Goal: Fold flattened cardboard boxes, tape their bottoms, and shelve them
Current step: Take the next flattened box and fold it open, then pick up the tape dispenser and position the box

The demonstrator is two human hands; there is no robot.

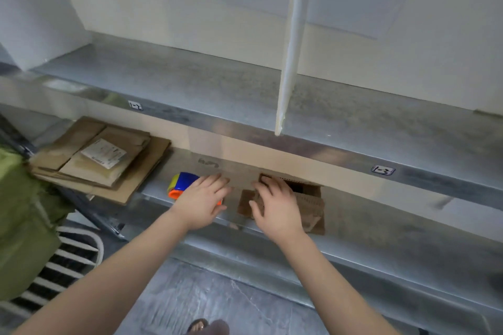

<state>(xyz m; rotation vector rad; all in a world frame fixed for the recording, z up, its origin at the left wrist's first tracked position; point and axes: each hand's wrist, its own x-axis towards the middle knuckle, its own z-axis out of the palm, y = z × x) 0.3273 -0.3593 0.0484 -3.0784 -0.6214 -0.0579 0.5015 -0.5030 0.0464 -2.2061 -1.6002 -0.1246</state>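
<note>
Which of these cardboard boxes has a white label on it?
The top flattened box of the stack at left; the small box under the right hand shows bare brown cardboard.

Two hands show at lower centre: the left hand and the right hand. There is one cardboard box, one tape dispenser and one stack of flattened cardboard at left, its sheets uncountable. One white divider stands at upper centre.

A single wide-angle head camera looks forward and down, near the metal shelves filling the frame; floor lies bottom centre.
</note>
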